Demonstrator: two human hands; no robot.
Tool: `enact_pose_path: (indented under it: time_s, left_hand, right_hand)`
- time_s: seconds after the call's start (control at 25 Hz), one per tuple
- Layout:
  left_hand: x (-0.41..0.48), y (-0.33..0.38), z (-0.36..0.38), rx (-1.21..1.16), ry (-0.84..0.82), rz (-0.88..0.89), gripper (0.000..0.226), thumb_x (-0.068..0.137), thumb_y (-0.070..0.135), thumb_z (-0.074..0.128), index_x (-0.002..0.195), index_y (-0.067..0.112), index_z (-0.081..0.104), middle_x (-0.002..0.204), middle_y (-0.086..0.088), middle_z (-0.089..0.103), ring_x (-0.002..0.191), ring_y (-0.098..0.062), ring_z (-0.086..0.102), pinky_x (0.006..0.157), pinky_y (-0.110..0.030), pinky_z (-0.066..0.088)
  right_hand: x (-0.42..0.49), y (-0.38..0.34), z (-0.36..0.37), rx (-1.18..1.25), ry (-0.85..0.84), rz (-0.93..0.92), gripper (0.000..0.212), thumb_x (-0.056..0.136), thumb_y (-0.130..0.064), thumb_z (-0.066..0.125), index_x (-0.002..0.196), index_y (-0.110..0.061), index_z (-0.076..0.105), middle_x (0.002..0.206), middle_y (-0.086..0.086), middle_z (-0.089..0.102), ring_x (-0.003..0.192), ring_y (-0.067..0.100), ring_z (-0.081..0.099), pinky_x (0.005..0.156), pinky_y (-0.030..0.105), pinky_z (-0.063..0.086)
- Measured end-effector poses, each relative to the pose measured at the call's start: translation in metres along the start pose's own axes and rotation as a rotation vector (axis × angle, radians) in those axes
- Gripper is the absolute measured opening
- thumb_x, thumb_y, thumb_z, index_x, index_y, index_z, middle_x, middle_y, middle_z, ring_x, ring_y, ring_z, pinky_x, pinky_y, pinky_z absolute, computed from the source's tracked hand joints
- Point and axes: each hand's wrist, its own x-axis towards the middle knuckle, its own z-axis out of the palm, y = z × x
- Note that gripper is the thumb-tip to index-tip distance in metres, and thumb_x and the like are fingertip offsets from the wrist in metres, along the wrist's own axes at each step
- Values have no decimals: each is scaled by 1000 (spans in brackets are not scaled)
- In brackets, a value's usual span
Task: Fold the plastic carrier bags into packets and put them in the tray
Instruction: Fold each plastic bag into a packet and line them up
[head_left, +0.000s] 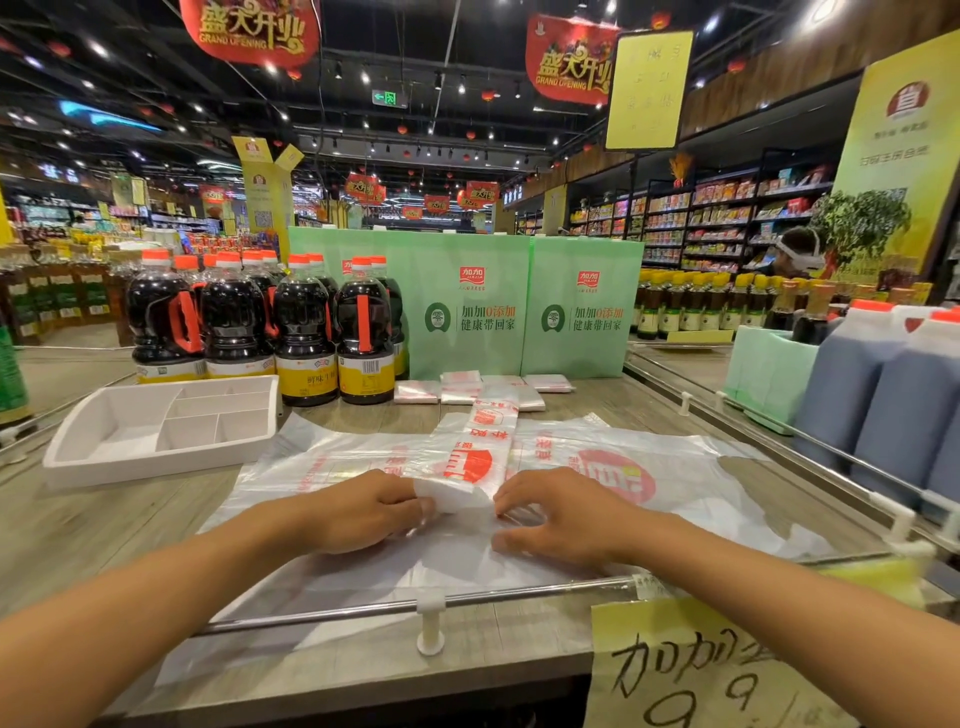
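A clear plastic carrier bag with red print, folded into a long narrow strip (485, 441), runs away from me across the wooden shelf top. Its near end is rolled up. My left hand (363, 512) and my right hand (558, 512) pinch that rolled end from either side. Under the strip lie flat unfolded bags (675, 467), spread wide. Several folded packets (457, 389) sit further back, by the green boxes. The white compartment tray (156, 441) stands to the left with nothing visible in its compartments.
Dark soy sauce bottles (306, 332) stand behind the tray. Green gift boxes (467, 306) form a wall at the back. A metal rail (415, 605) edges the shelf in front of me. Blue-grey jugs (883, 405) stand at the right, and a yellow price sign (701, 670) hangs low right.
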Motion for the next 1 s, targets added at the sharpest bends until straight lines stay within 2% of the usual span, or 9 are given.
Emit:
enact_pose_path:
  time_s: [0.2, 0.32, 0.4, 0.56, 0.64, 0.76, 0.84, 0.92, 1.0]
  left_hand:
    - [6, 7, 6, -46, 154, 31, 45, 100, 50, 51, 82, 13, 67, 66, 12, 59, 62, -4, 51, 65, -26, 45]
    - [7, 9, 5, -139, 190, 58, 15, 100, 30, 64, 113, 31, 70, 91, 14, 73, 80, 0, 66, 64, -21, 53]
    - [8, 10, 5, -201, 216, 45, 42, 98, 17, 67, 133, 37, 56, 102, 16, 73, 88, 6, 68, 64, -11, 49]
    - [21, 3, 13, -264, 309, -9, 76, 91, 14, 75, 153, 32, 35, 89, 6, 72, 68, 3, 63, 63, -11, 45]
    - [27, -1, 16, -252, 313, 8, 74, 92, 10, 73, 154, 29, 37, 84, 4, 69, 67, 1, 60, 66, -13, 44]
    - [32, -1, 18, -75, 312, 34, 60, 96, 15, 67, 149, 36, 47, 93, 4, 65, 85, -7, 59, 78, -15, 45]
    - [33, 0, 19, 46, 287, 41, 54, 100, 19, 61, 149, 38, 47, 101, 4, 62, 96, -13, 56, 88, -19, 44]
    - [36, -4, 20, 145, 233, 60, 46, 105, 27, 51, 150, 36, 47, 106, 6, 56, 103, -16, 50, 98, -35, 42]
    - [37, -7, 21, 212, 151, 42, 48, 105, 33, 39, 153, 35, 43, 112, 9, 48, 107, -15, 41, 103, -42, 35]
  right_hand:
    - [9, 8, 4, 172, 110, 11, 15, 96, -34, 67, 98, -26, 79, 95, -19, 72, 88, 0, 64, 80, 20, 48]
    - [13, 11, 4, 268, 98, 76, 13, 95, -28, 70, 94, -24, 82, 95, -18, 75, 86, -4, 65, 76, 12, 43]
    - [18, 13, 3, 330, 70, 140, 14, 96, -31, 69, 89, -26, 81, 96, -18, 74, 85, -3, 65, 77, 15, 44]
    - [29, 14, 2, 473, 34, 302, 22, 95, -33, 71, 78, -23, 80, 88, -4, 75, 73, 8, 61, 68, 22, 46]
    - [34, 14, 5, 503, 33, 332, 25, 94, -31, 71, 73, -20, 78, 78, -4, 71, 68, 8, 58, 62, 21, 44]
    - [37, 13, 8, 491, 35, 326, 28, 95, -25, 68, 68, -19, 75, 67, -11, 67, 61, 3, 56, 56, 16, 43]
    - [37, 14, 10, 446, 26, 290, 30, 93, -22, 66, 64, -16, 71, 61, -7, 62, 57, 6, 53, 57, 22, 42]
    - [38, 14, 12, 357, 33, 238, 31, 91, -19, 64, 61, -12, 68, 59, -2, 62, 57, 8, 52, 61, 29, 46]
    - [39, 15, 16, 225, 56, 185, 29, 90, -23, 66, 64, -11, 64, 71, -3, 63, 67, 9, 57, 70, 37, 52]
